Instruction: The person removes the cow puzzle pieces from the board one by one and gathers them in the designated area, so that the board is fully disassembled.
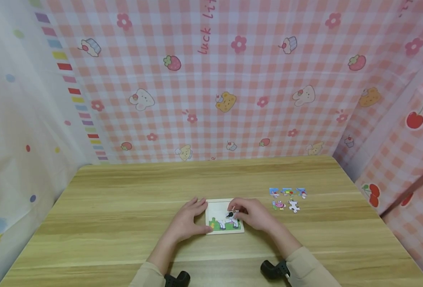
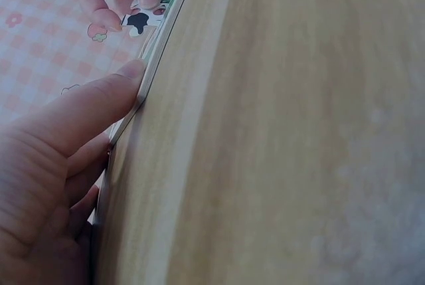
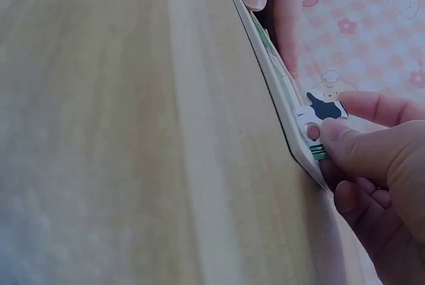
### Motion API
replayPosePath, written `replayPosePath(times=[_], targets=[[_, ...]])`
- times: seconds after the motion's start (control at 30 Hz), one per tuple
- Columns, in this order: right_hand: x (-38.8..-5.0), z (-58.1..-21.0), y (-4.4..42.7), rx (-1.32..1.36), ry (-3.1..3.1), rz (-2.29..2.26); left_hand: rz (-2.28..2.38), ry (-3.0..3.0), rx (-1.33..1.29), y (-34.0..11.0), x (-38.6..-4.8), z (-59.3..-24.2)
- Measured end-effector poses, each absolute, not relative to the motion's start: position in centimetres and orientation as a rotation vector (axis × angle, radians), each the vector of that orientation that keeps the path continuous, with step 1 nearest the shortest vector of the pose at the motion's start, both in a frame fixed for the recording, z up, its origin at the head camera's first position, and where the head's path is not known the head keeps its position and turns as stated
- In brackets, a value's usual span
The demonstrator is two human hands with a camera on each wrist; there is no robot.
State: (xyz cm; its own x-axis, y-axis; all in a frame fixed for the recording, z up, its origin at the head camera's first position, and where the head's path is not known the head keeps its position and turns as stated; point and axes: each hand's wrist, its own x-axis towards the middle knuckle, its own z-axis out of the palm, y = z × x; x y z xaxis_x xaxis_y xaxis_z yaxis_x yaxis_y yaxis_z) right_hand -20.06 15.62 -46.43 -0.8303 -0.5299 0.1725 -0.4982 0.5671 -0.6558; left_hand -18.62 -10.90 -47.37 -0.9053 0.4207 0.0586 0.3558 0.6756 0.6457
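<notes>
A wooden puzzle tray [image 1: 224, 233] with a pale raised rim lies on the table, its lower part filled with a green and cow-legged picture. My left hand [image 1: 187, 220] rests at its left edge, thumb at the near corner and fingers at the far one. Between right thumb and fingers, my right hand [image 1: 251, 213] pinches a black-and-white puzzle piece [image 3: 325, 109] over the tray's right side. That piece is tilted up from the tray in the right wrist view. In the left wrist view, the left thumb [image 2: 106, 102] touches the rim.
Several loose puzzle pieces lie to the right of the tray, among them a white-and-black piece [image 1: 293, 206] and a pink-patterned piece [image 1: 278, 205]. The wooden table [image 1: 125, 191] meets a pink checked curtain [image 1: 204, 131] at the back.
</notes>
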Motion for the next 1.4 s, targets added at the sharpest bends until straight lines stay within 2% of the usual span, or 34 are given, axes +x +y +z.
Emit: replayPosePath(times=[0.43, 0.9, 1.4], targets=[[-19.9, -46.5, 15.6, -0.899, 2.782, -1.114, 1.036, 2.789, 0.643, -10.9, -18.6, -47.3], [-19.7, -46.6, 15.8, -0.810, 2.716, -1.318, 1.041, 2.787, 0.647, -11.0, -18.6, -47.4], [-19.6, -46.3, 18.7, -0.764, 2.724, -1.429, 1.039, 2.789, 0.659, -11.0, -18.7, -47.5]])
